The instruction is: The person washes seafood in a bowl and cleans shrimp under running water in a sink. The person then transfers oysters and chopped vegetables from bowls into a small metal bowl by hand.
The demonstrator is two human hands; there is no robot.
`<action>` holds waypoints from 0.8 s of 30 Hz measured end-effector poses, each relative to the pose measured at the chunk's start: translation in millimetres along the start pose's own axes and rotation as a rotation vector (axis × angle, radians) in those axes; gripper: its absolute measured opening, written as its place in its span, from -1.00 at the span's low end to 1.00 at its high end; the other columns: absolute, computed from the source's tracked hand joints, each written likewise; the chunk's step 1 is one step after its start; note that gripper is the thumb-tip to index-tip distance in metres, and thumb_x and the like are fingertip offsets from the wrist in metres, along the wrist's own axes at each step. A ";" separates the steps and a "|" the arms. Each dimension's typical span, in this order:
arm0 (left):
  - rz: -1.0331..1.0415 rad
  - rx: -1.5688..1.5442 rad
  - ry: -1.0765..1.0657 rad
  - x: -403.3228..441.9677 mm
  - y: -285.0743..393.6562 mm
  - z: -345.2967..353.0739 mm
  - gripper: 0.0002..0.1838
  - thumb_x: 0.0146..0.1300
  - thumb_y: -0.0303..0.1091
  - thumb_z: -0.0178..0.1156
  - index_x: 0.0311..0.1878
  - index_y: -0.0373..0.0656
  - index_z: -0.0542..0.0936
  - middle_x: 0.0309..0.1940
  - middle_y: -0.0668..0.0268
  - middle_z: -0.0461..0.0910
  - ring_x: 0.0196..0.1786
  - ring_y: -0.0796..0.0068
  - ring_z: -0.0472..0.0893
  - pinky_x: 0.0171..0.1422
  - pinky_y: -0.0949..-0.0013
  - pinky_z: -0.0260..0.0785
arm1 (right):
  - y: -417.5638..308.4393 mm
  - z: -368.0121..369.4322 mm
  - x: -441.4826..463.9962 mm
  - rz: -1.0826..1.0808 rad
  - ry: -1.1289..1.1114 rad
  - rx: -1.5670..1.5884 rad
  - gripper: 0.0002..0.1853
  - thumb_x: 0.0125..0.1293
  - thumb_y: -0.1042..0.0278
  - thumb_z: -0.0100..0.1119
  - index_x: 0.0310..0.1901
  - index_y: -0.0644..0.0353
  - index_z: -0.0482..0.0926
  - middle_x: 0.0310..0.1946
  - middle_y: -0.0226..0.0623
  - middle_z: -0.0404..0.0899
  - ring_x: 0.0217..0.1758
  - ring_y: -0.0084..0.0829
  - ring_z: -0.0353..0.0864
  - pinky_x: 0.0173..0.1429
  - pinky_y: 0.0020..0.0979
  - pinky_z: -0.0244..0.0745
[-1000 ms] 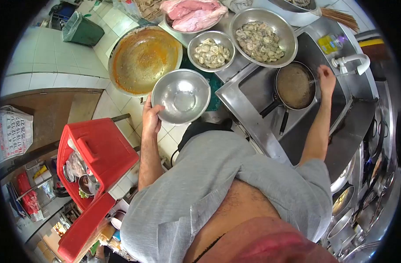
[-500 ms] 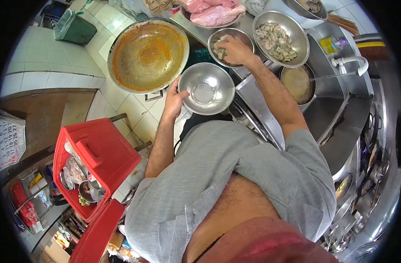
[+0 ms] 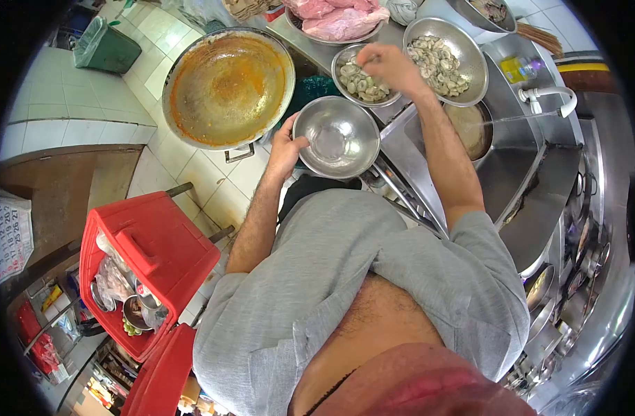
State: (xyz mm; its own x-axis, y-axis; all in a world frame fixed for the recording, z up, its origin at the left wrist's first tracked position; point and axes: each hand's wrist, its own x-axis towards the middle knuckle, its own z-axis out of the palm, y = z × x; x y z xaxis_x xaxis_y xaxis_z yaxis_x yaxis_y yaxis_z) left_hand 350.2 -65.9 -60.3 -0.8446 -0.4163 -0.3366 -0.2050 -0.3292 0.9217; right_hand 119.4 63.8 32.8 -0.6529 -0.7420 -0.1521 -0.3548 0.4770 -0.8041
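Observation:
My left hand [image 3: 287, 148] grips the rim of an empty steel bowl [image 3: 337, 137], thumb inside the edge, held in front of my waist. Over a smaller bowl of shelled pieces [image 3: 364, 84], my right hand [image 3: 392, 67] hangs with its fingers curled together; whether anything small is between them I cannot make out. Right of that hand, a steel colander [image 3: 478, 52] holds more of the greyish shellfish-like pieces. A pan of cloudy liquid [image 3: 465, 127] sits in the sink, partly behind my right forearm.
A large orange-stained pan [image 3: 227, 87] stands at the left. Raw meat [image 3: 341, 19] lies in a basin at the top. Water runs from the faucet [image 3: 565, 99] over the sink [image 3: 491, 182]. An open red cooler [image 3: 158, 243] is at lower left.
My right hand left the sink side, reached into the small bowl, and has now lifted slightly above it. My left hand has moved the empty bowl right, nearer the small bowl.

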 end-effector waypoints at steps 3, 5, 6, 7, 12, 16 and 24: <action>0.017 -0.011 -0.008 4.0 -6.8 0.6 -0.35 -0.17 -0.66 0.02 0.15 -0.21 0.35 -0.06 0.22 0.49 -0.02 0.43 0.46 0.09 0.45 0.26 | -7.4 23.0 -24.7 -0.528 0.001 -0.150 -0.86 -0.01 0.48 0.14 -0.36 0.26 0.53 -0.49 -0.34 0.51 -0.39 -0.46 0.51 -0.27 -0.45 0.41; 0.001 -0.031 -0.003 5.8 -8.0 1.6 -0.36 -0.17 -0.66 0.01 0.15 -0.22 0.35 -0.06 0.21 0.49 -0.01 0.43 0.46 0.09 0.46 0.26 | -8.0 29.2 -33.9 -0.379 -0.227 -0.079 -0.83 -0.01 0.49 0.15 -0.31 0.27 0.54 -0.46 -0.28 0.53 -0.40 -0.44 0.52 -0.25 -0.44 0.43; -0.017 -0.049 0.004 5.5 -8.8 2.4 -0.36 -0.17 -0.66 -0.01 0.14 -0.22 0.35 -0.06 0.21 0.48 -0.01 0.43 0.46 0.08 0.46 0.27 | 4.0 25.5 -26.2 -0.430 -0.107 -0.202 -0.77 -0.04 0.50 0.15 -0.26 0.26 0.55 -0.40 -0.19 0.56 -0.34 -0.34 0.56 -0.20 -0.38 0.44; -0.018 -0.051 0.003 5.3 -9.7 3.2 -0.36 -0.17 -0.66 -0.01 0.14 -0.22 0.35 -0.06 0.21 0.48 -0.01 0.43 0.46 0.08 0.46 0.27 | 11.0 18.2 -21.1 -0.429 -0.108 -0.203 -0.77 -0.04 0.50 0.15 -0.26 0.26 0.55 -0.40 -0.19 0.56 -0.34 -0.34 0.56 -0.20 -0.38 0.44; -0.013 -0.055 -0.010 4.5 -11.6 4.6 -0.38 -0.15 -0.66 -0.04 0.14 -0.23 0.35 -0.07 0.21 0.49 -0.02 0.44 0.46 0.06 0.47 0.28 | 30.2 11.3 -8.5 -0.098 -0.154 -0.605 -0.73 -0.08 0.52 0.13 -0.24 0.19 0.58 -0.27 -0.03 0.53 -0.16 -0.13 0.52 -0.09 -0.27 0.42; -0.029 -0.096 -0.017 2.7 -10.4 7.7 -0.38 -0.14 -0.66 -0.04 0.14 -0.23 0.34 -0.07 0.22 0.48 -0.03 0.44 0.46 0.06 0.47 0.28 | 36.6 21.5 -3.4 -0.036 -0.188 -0.633 -0.71 -0.11 0.50 0.15 -0.25 0.14 0.59 -0.15 0.02 0.47 -0.05 -0.11 0.46 -0.01 -0.24 0.36; -0.037 -0.075 -0.026 1.4 -6.7 13.1 -0.36 -0.17 -0.67 -0.04 0.14 -0.26 0.33 -0.08 0.24 0.47 -0.08 0.46 0.47 0.00 0.48 0.31 | 58.8 15.2 5.8 -0.100 -0.051 -0.538 -0.76 -0.08 0.49 0.12 -0.29 0.16 0.59 -0.37 -0.07 0.56 -0.27 -0.15 0.56 -0.14 -0.25 0.43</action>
State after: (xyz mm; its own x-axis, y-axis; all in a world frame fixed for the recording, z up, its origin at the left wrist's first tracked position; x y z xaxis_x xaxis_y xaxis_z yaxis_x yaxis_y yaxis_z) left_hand 344.0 -53.2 -64.3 -0.8496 -0.3811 -0.3646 -0.1997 -0.4074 0.8912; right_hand 105.0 80.3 -24.0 -0.5702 -0.8114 -0.1283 -0.7141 0.5668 -0.4109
